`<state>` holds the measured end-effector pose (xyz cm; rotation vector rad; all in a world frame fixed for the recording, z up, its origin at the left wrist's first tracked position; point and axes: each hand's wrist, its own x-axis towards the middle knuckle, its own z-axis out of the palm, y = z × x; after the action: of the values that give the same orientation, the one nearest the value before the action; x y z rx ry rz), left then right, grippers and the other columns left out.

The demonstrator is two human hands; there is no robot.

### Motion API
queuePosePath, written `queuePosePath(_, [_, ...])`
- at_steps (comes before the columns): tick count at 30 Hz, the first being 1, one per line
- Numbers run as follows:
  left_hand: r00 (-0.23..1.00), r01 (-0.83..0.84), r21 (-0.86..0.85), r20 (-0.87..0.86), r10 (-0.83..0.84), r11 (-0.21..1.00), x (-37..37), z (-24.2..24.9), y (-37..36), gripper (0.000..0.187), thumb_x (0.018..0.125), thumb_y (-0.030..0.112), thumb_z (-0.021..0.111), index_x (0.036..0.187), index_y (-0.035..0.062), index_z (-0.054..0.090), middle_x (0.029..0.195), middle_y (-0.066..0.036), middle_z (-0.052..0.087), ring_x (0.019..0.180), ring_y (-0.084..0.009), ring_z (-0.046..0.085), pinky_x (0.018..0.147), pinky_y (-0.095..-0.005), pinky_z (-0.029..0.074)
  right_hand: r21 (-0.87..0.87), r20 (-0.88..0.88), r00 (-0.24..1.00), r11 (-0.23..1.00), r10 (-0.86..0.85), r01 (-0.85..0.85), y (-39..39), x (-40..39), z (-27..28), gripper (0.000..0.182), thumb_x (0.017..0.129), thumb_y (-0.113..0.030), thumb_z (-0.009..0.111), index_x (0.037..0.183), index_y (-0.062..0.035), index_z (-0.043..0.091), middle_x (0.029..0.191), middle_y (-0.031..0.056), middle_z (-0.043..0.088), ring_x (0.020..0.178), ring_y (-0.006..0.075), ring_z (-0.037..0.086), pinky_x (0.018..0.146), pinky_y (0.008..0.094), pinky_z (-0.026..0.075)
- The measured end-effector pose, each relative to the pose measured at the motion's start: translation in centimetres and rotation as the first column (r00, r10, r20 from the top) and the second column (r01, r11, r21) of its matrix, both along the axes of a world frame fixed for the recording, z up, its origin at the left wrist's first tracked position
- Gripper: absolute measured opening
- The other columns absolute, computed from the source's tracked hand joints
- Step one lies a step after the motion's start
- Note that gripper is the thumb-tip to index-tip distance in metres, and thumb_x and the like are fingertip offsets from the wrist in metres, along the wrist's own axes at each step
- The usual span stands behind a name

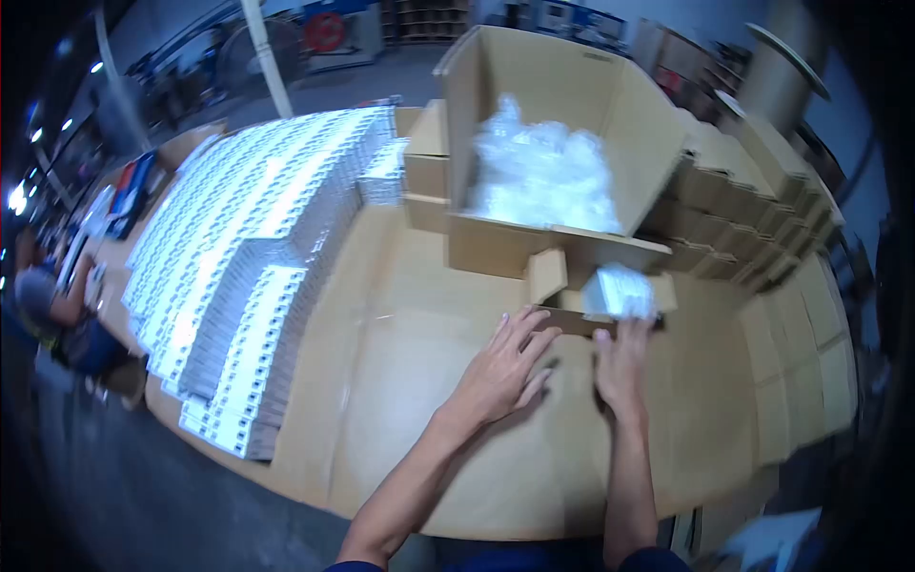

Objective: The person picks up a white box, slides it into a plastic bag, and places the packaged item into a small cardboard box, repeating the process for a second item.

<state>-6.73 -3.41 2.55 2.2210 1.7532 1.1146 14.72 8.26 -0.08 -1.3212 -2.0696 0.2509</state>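
Observation:
A small cardboard box [570, 324] stands in front of me with its flaps raised. A shiny packet in clear plastic wrap [618, 292] sits tilted at the box's right part, blurred by motion. My left hand [500, 374] rests its fingertips on the near left edge of the box, fingers apart and thumb stretched out, holding nothing. At the near right side, my right hand [623, 370] has its fingers at the packet's lower edge, gripping it, with the thumb by the box wall. Its fingertips are partly smeared.
Behind the small box stands a large open carton [543, 250] with crumpled clear plastic [543, 172]. Rows of white boxes [257, 191] cover the table's left side. Folded cardboard boxes [743, 210] are stacked at right. Another person [71, 305] is at far left.

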Motion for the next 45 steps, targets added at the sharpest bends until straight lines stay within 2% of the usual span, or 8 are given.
queuePosePath(2, [0.992, -0.122, 0.025, -0.028, 0.123, 0.992, -3.1, 1.1, -2.4, 0.051, 0.091, 0.019, 0.072, 0.137, 0.0065, 0.054, 0.143, -0.019, 0.05, 0.139, -0.0403, 0.046, 0.12, -0.0535, 0.035, 0.236, -0.173, 0.983, 0.966, -0.065, 0.106, -0.8, -2.6, 1.6, 0.073, 0.1, -0.014, 0.058, 0.163, -0.0084, 0.024, 0.17, 0.0223, 0.013, 0.14, 0.0405, 0.046, 0.11, 0.0466, 0.045])
queuePosePath(5, [0.923, -0.384, 0.094, 0.031, 0.383, 0.919, -9.0, 3.1, -6.5, 0.049, 0.088, 0.015, 0.074, 0.133, 0.0046, 0.056, 0.137, -0.019, 0.054, 0.134, -0.0401, 0.049, 0.116, -0.0509, 0.039, -0.037, -0.503, 0.852, 0.981, 0.144, -0.188, -4.9, -9.2, 5.9, 0.073, 0.095, -0.006, 0.058, 0.162, -0.0063, 0.027, 0.166, 0.0205, 0.03, 0.118, 0.0321, 0.057, 0.095, 0.0379, 0.051])
queuePosePath(10, [0.691, -0.711, 0.27, 0.099, 0.716, 0.649, -17.9, 3.7, -9.9, 0.052, 0.083, 0.0, 0.072, 0.133, -0.0016, 0.054, 0.13, -0.024, 0.058, 0.124, -0.0419, 0.057, 0.108, -0.0462, 0.046, 0.136, -0.16, 0.57, 0.59, 0.806, -0.796, -6.4, -22.4, 6.1, 0.072, 0.086, 0.002, 0.058, 0.154, -0.0005, 0.033, 0.146, 0.0176, 0.056, 0.123, 0.0371, 0.057, 0.104, 0.0426, 0.047])
queuePosePath(15, [0.597, -0.732, 0.39, -0.026, 0.802, 0.558, -24.5, 4.4, -8.9, 0.057, 0.083, -0.003, 0.07, 0.138, 0.0001, 0.052, 0.126, -0.023, 0.061, 0.125, -0.0421, 0.056, 0.109, -0.0473, 0.044, 0.141, -0.023, 0.424, 0.423, 0.905, -0.895, -5.4, -34.5, 7.2, 0.081, 0.084, 0.005, 0.054, 0.158, -0.0027, 0.022, 0.145, 0.0189, 0.056, 0.135, 0.0399, 0.049, 0.115, 0.0473, 0.039])
queuePosePath(33, [0.48, -0.825, 0.354, 0.026, 0.877, 0.441, -24.9, 4.7, -11.1, 0.036, 0.069, -0.005, 0.081, 0.103, 0.0065, 0.076, 0.112, -0.012, 0.062, 0.11, -0.0321, 0.06, 0.096, -0.0437, 0.049, 0.218, 0.148, 0.427, 0.392, 0.892, -0.894, -5.2, -39.0, 8.2, 0.078, 0.084, 0.004, 0.051, 0.158, -0.0029, 0.028, 0.149, 0.0268, 0.049, 0.136, 0.0466, 0.046, 0.117, 0.0506, 0.036])
queuePosePath(38, [0.558, -0.804, 0.355, 0.171, 0.812, 0.478, -20.8, 5.2, -12.5, 0.034, 0.072, -0.008, 0.078, 0.102, 0.0056, 0.074, 0.117, -0.015, 0.061, 0.113, -0.0341, 0.061, 0.096, -0.0435, 0.05, -0.161, -0.311, 0.409, 0.377, 0.858, -0.912, -7.7, -32.7, 10.8, 0.058, 0.101, -0.011, 0.055, 0.156, -0.0085, 0.038, 0.137, 0.0227, 0.056, 0.116, 0.037, 0.062, 0.101, 0.0442, 0.052])
queuePosePath(41, [0.684, -0.716, 0.381, 0.217, 0.696, 0.585, -16.3, 6.1, -11.5, 0.036, 0.072, -0.011, 0.077, 0.103, 0.0057, 0.073, 0.121, -0.015, 0.059, 0.115, -0.035, 0.062, 0.096, -0.0452, 0.052, -0.488, -0.754, 0.377, -0.075, 0.539, -0.869, -7.5, -28.0, 11.2, 0.058, 0.109, -0.027, 0.053, 0.162, -0.0164, 0.031, 0.135, 0.0104, 0.057, 0.111, 0.018, 0.063, 0.085, 0.035, 0.059])
queuePosePath(45, [0.826, -0.544, 0.424, 0.119, 0.55, 0.725, -10.0, 7.1, -8.6, 0.038, 0.07, -0.005, 0.085, 0.104, 0.0068, 0.072, 0.122, -0.014, 0.058, 0.119, -0.0343, 0.062, 0.095, -0.0448, 0.055, -0.328, -0.903, 0.321, 0.025, 0.284, -0.944, -6.3, -21.8, 10.9, 0.038, 0.109, -0.022, 0.053, 0.145, -0.0096, 0.053, 0.119, 0.0048, 0.062, 0.105, 0.0123, 0.061, 0.083, 0.0325, 0.06])
